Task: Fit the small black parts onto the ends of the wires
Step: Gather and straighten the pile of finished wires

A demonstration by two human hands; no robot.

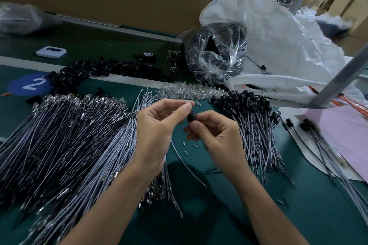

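Loose wires (69, 135) heap along the surface's (219, 215) left edge. At its middle, the right hand's (215, 135) fingers pinch a black part (192, 118). The left hand's (159, 125) fingers pinch a shiny wire end (188, 103) just above it. Capped wires (249, 109) lie rightward, spare parts (111, 69) farther back.

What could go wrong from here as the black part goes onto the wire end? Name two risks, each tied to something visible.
1. The right hand pinches the small black part by fingertips only; it may slip and fall among the wires.
2. The left hand pinches the wire end close to the loose wire pile; the trailing wire could snag there.
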